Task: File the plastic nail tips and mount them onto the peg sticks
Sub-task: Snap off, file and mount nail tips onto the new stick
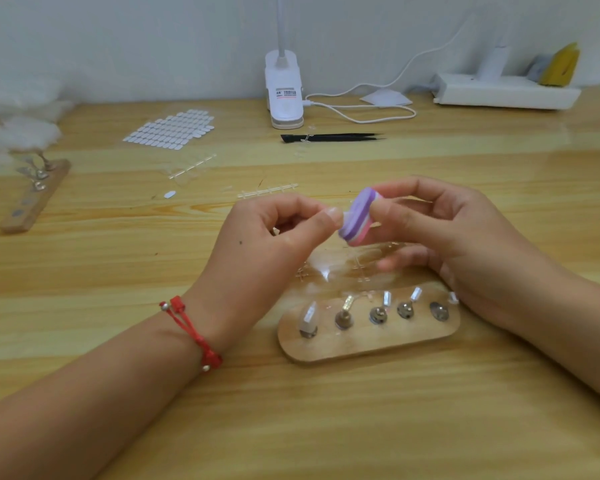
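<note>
My right hand (447, 233) grips a small purple, white and pink buffer block (357, 218) between thumb and fingers, above the table's middle. My left hand (278, 233) pinches something tiny and clear against the block's purple face; the nail tip itself is too small and blurred to make out. Below the hands lies a wooden holder (368, 341) with several metal peg sticks (343, 315); the leftmost peg carries a clear nail tip (309, 315). Clear plastic sprue pieces (329, 271) lie just behind the holder.
A second wooden holder (32, 199) sits at the far left. A sheet of adhesive tabs (174, 129), black tweezers (329, 137), a white clip lamp (284, 91) with its cable, and a white power strip (506, 91) line the back. Empty sprue strips (267, 192) lie mid-table.
</note>
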